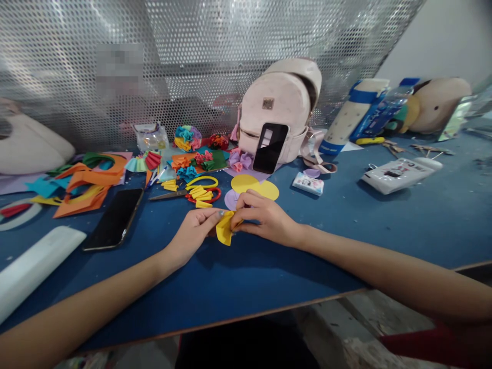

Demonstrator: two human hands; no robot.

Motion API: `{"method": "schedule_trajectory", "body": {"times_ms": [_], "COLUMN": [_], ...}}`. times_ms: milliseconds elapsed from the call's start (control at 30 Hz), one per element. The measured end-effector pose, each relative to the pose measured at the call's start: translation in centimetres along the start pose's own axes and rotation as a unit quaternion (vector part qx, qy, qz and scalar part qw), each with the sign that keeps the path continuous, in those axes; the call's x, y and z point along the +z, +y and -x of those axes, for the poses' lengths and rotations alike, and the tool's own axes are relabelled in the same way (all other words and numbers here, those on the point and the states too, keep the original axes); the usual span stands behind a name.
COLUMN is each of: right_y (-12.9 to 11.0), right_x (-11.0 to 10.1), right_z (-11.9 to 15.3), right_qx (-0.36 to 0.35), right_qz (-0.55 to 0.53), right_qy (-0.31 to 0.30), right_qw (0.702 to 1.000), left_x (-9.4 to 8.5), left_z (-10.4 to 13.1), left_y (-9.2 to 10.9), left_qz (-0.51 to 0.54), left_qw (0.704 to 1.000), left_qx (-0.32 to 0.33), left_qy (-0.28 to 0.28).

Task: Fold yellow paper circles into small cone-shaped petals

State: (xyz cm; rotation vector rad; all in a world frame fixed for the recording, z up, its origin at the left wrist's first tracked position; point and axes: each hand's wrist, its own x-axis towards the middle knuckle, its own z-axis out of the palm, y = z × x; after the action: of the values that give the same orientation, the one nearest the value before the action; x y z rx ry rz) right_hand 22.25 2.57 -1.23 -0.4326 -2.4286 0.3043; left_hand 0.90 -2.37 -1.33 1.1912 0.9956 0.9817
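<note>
Between my two hands is a piece of yellow paper, partly folded, held just above the blue table. My left hand pinches its left side between thumb and fingers. My right hand grips the paper's right side, and its fingertips cover part of the fold. Just beyond my hands lie scissors with red and yellow handles, and several small folded yellow paper pieces rest on those handles. Yellow paper circles and a purple paper circle lie behind my right hand.
A pink backpack stands against the perforated metal panel, with a phone leaning on it. Another phone and orange paper strips lie left. Rightward are a small tissue pack, a white pouch and a tumbler.
</note>
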Motion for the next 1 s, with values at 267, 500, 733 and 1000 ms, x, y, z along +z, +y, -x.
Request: {"method": "schedule_trajectory", "body": {"times_ms": [267, 500, 733, 1000], "right_y": [0.43, 0.3, 0.75, 1.01], "right_x": [-0.03, 0.18, 0.44, 0.83], "right_z": [0.15, 0.35, 0.37, 0.5], "right_qx": [0.004, 0.016, 0.048, 0.087], "right_qz": [0.038, 0.024, -0.085, -0.172], "right_qy": [-0.007, -0.012, 0.014, 0.039], "right_qw": [0.999, 1.0, 0.995, 0.98], "left_x": [-0.77, -0.91, -0.95, -0.89], "left_z": [0.09, 0.16, 0.02, 0.06], "left_y": [-0.14, -0.36, -0.36, -0.06], "left_qz": [0.004, -0.018, 0.029, 0.078], "left_qw": [0.999, 0.999, 0.999, 0.996], "left_qx": [-0.012, -0.012, -0.02, -0.012], "left_qy": [-0.042, -0.03, -0.038, -0.051]}}
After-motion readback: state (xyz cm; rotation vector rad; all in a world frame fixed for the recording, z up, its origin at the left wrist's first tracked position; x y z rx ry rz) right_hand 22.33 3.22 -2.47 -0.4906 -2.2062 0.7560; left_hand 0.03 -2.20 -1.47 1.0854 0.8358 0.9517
